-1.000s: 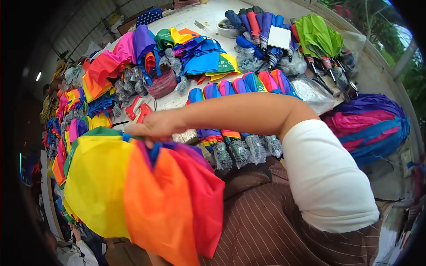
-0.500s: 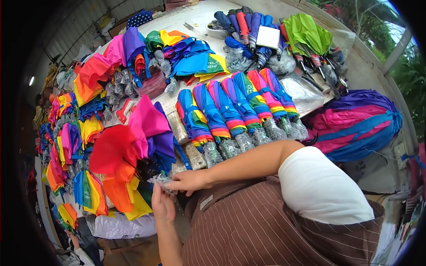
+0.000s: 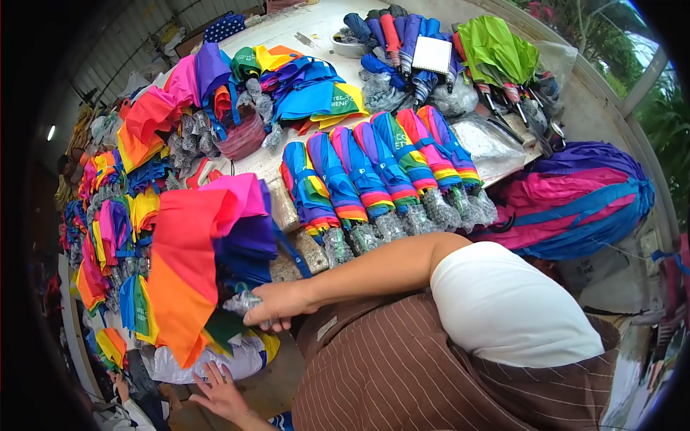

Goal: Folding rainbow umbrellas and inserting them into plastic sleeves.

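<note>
Head view: right hand (image 3: 277, 305) grips floppy rainbow fabric umbrella (image 3: 198, 258)

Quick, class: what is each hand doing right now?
Right hand: closed on the rainbow umbrella's handle.
Left hand: open, fingers spread, holding nothing.

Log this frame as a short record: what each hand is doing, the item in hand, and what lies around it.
right hand: closed around the wrapped handle end of the rainbow umbrella
left hand: open, low, holding nothing, below the umbrella
umbrella state: loose, canopy panels hanging unrolled
row of folded umbrellas: rolled, strapped, side by side on the table
</note>
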`<state>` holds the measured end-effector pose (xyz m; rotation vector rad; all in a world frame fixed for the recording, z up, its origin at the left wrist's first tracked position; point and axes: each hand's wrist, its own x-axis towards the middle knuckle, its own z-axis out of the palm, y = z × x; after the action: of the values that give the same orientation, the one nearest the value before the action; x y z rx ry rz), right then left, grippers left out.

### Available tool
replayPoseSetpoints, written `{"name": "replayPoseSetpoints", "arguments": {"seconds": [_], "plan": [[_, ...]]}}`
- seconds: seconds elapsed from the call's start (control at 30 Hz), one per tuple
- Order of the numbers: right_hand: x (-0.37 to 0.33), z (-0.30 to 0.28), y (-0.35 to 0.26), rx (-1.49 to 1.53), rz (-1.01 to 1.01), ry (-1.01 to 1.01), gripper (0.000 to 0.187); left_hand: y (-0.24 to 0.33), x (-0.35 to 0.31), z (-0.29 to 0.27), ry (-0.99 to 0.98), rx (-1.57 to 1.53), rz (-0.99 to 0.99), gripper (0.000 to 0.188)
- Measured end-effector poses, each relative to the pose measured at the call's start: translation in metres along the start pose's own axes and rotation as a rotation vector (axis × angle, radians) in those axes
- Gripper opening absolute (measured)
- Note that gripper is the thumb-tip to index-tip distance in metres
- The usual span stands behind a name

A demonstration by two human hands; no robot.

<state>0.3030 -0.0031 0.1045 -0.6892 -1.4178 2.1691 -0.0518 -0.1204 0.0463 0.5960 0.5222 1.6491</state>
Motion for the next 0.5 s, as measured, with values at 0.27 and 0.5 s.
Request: {"name": "replayPoseSetpoints", "arguments": {"seconds": [0.27,0.5], "plan": [[-0.036,0.068,0.001,-0.37,0.123,-0.384,0.042,-0.039,0.021,0.031,-0.118,0.112,0.047,0.062],[-0.041,0.072,-0.024,-0.397,0.068,-0.203,0.058,-0.029,0.088,0.054,0.006,0.275,0.031,0.058]]}}
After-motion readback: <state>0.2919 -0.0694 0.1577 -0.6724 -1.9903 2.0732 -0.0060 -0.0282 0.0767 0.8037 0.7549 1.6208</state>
